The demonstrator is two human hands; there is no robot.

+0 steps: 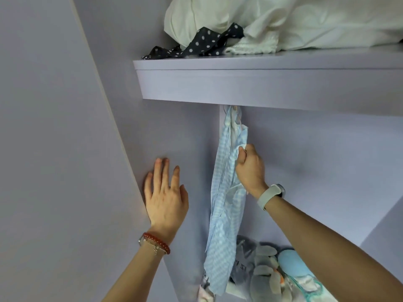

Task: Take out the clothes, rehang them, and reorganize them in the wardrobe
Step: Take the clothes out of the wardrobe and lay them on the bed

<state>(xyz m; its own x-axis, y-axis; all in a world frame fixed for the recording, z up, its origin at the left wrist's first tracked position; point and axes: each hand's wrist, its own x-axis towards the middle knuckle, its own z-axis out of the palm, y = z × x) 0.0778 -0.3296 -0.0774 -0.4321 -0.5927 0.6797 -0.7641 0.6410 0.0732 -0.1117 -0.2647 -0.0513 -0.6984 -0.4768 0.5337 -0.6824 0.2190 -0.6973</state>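
Your right hand has its fingers clamped on the blue checked garment, which hangs straight down; your left hand lies flat, fingers apart, on the wardrobe wall.

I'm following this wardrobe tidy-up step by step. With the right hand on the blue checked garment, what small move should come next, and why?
Probably lift the blue checked garment up and off whatever it hangs from. The right hand already grips its upper part, and its top disappears under the shelf, so it is still hung. The left hand rests flat on the wardrobe side panel, free to help.

Blue-white checked shirt, lilac wardrobe
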